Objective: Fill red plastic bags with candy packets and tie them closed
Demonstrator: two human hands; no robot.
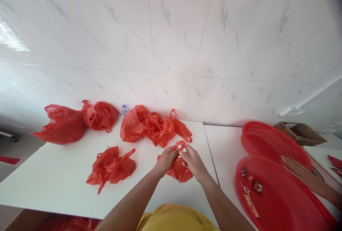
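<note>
A red plastic bag [181, 171] rests on the white table in front of me, its lower part bunched and its contents hidden. My left hand [167, 159] pinches the bag's handles from the left side. From the right, my right hand [192, 160] grips the same handles, and a loop stands up between the fingers of both hands. Just behind lies a row of crumpled red bags [155, 126]. Another crumpled red bag [112, 167] sits to the left of my left hand.
Two fuller red bags [66, 124] and a small plastic bottle [124, 109] stand near the tiled wall. On the right are two red baskets [267, 126], the nearer holding several wrapped snacks [258, 186]. Another person's hand [299, 170] reaches over them. A cardboard box [307, 133] stands behind.
</note>
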